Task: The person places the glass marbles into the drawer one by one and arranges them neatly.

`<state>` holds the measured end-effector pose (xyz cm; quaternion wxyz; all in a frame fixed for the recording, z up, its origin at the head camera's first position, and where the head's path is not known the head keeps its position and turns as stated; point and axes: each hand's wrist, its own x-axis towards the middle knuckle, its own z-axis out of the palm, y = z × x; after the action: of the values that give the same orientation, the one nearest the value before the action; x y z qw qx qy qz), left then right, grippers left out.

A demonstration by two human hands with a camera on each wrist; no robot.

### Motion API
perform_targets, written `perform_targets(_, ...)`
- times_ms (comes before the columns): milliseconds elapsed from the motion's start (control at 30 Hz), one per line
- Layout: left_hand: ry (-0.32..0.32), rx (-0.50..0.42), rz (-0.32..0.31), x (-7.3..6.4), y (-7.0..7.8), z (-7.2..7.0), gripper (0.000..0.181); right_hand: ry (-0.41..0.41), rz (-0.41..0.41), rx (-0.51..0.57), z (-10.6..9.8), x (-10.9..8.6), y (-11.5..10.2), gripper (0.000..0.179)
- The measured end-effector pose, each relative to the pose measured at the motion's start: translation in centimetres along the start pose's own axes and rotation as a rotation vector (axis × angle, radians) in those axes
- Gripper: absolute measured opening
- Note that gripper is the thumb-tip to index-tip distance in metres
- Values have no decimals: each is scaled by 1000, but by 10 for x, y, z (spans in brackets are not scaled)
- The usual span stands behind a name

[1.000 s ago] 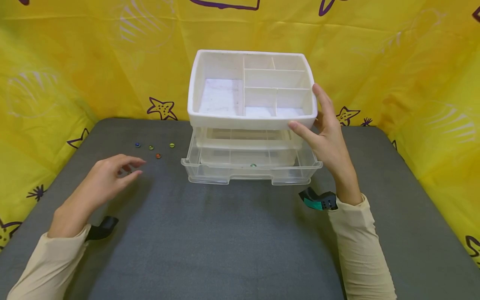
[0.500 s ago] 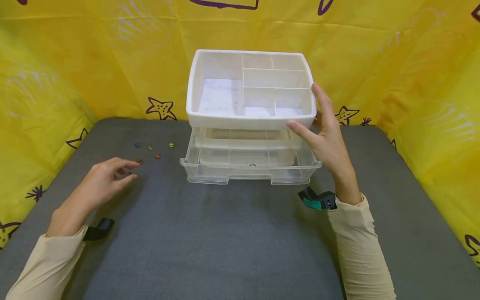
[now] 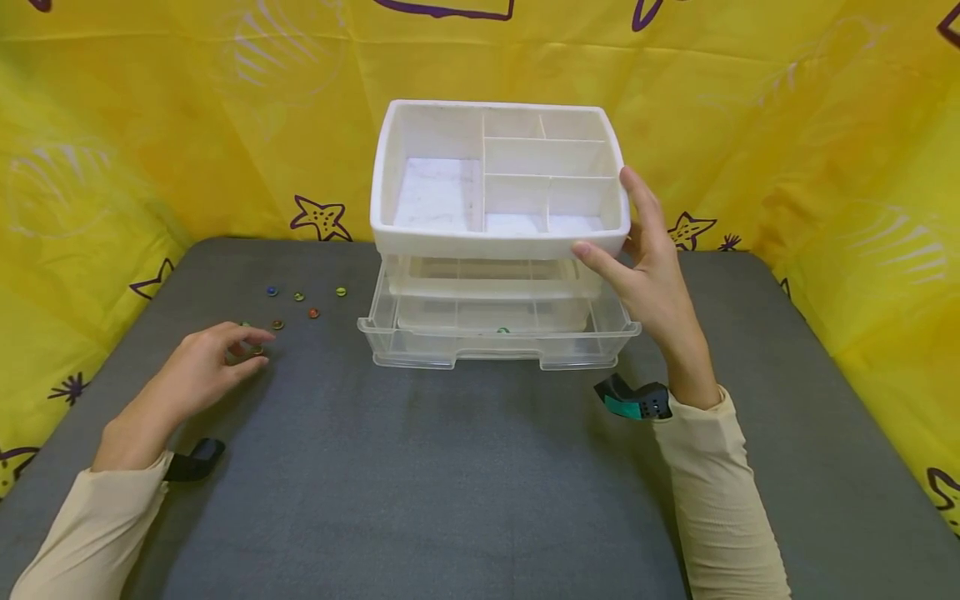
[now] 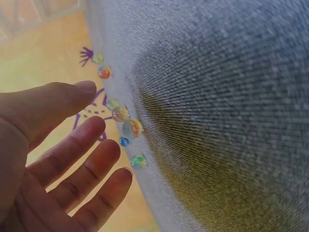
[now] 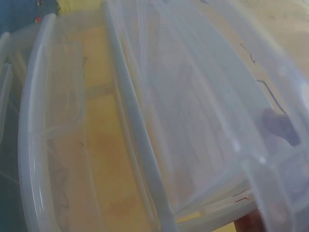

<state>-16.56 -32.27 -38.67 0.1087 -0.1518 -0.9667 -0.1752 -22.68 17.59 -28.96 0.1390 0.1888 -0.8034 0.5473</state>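
Observation:
My left hand is low over the grey cloth at the left, fingers loosely bent and apart from the thumb. Beside its fingertips lies an orange-streaked clear marble, with a green marble partly behind the hand in the head view. Farther off are a brownish marble, a red-orange marble, a blue marble and two yellowish ones. My right hand grips the right front corner of a white drawer organizer, thumb in front. Its clear bottom drawer is pulled out, holding a green marble.
The organizer's divided top compartments face up. A grey cloth covers the table. Yellow patterned fabric hangs at the back and both sides. In the right wrist view, clear drawer walls fill most of the picture.
My left hand has drawn back slightly left and toward me. The brownish marble and then the green one have come into sight beside it. My right hand keeps its grip on the organizer.

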Motion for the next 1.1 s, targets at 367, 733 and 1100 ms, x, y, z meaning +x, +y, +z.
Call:
perform_targets(367, -47, 6, -12, 1, -5, 2, 24, -2, 2, 2, 0, 0, 0, 85)
perform_targets(733, -187, 37, -67, 4, -13, -2, 26, 2, -3, -1, 0, 0, 0, 85)
perform_targets(1100, -232, 42, -65, 6, -17, 1, 24, 1, 3, -5, 0, 1, 0, 85)
